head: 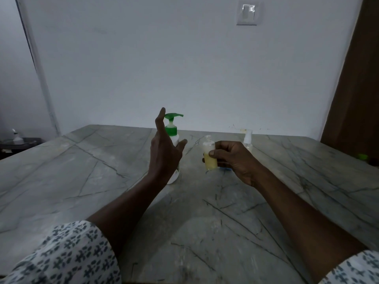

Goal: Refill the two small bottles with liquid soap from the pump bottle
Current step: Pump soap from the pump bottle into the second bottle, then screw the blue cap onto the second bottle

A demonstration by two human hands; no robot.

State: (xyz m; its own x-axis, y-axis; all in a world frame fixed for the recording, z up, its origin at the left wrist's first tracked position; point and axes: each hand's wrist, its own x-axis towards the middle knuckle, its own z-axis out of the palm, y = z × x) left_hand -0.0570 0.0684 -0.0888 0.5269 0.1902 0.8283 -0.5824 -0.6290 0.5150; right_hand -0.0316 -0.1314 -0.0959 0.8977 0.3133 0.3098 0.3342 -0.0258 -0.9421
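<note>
A white pump bottle (173,132) with a green pump head stands on the marble table (82,171). My left hand (164,148) is raised in front of it, fingers spread, holding nothing; it hides much of the bottle's body. My right hand (229,158) grips a small clear bottle (209,154), uncapped and about half full of yellowish soap, held upright just right of the pump bottle. A second small bottle (247,140) with a white spray top stands behind my right hand, partly hidden.
A blue object (225,168) peeks out under my right hand. A small green thing (362,156) lies at the table's right edge. A wall runs behind the table, a brown door (356,78) at right, and a dark side stand (18,143) at far left.
</note>
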